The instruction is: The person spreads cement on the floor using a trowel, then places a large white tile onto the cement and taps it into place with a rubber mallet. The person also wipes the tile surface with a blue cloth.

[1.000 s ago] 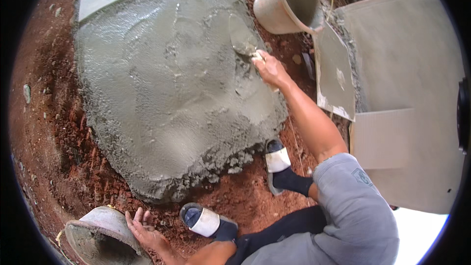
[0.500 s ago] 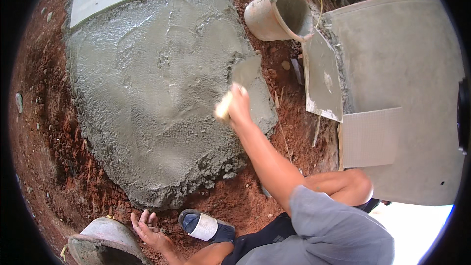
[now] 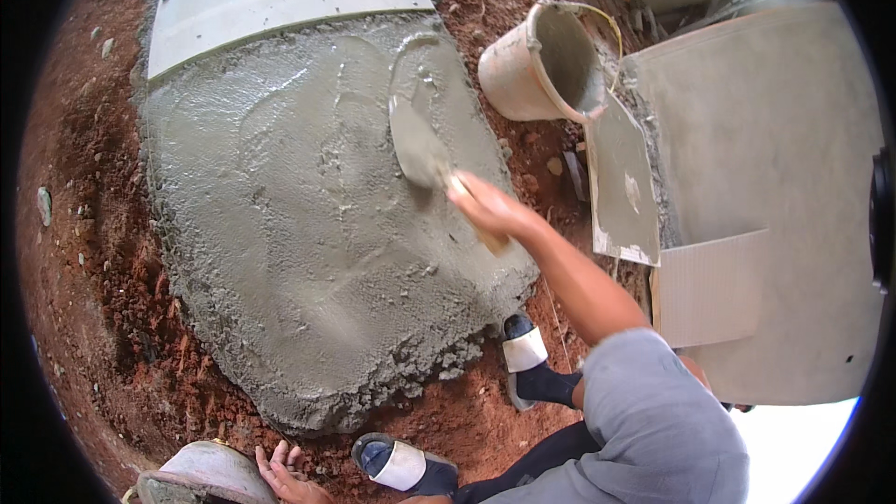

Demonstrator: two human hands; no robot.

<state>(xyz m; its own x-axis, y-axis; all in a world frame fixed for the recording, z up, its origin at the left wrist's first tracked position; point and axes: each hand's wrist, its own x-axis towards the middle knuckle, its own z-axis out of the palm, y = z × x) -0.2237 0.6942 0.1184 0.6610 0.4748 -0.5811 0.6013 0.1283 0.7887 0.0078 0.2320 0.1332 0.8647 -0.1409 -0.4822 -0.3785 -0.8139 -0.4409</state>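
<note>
Clasping trowel (image 3: 417, 145) in right hand (image 3: 487, 207), holding left hand (image 3: 287, 478) loosely spread beside near bucket (image 3: 213, 467), noting tipped far bucket (image 3: 513, 75), grey-smeared inside.

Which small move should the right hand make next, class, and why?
Probably sweep the trowel lightly forward: the right hand already holds it over the wet cement, and curved, uneven marks show just beyond its tip.
</note>
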